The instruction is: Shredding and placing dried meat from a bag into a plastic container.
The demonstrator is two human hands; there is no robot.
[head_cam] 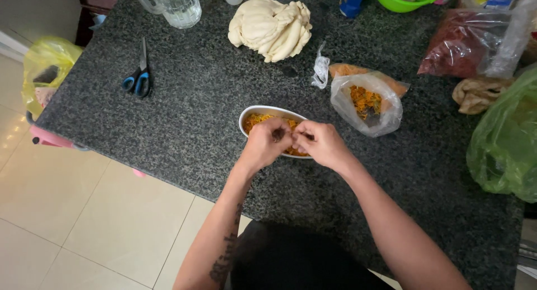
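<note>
Both hands meet over the white oval dish (271,112) on the dark tabletop (196,99) — left hand (267,145) and right hand (320,143) with fingers pinched together on a small dark bit (278,135). Below the fingertips the dish already holds orange shreds; beyond the right fingers, the clear bag (366,102) holds more — so part seems moved, part left.

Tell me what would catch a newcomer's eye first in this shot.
Probably the two hands meeting over the white oval dish of orange shreds at the counter's near edge: the left hand and right hand pinch something small and dark between their fingertips. Next, the pale lump of dough at the far middle of the dark granite counter, and the blue-handled scissors lying to the left.
</note>
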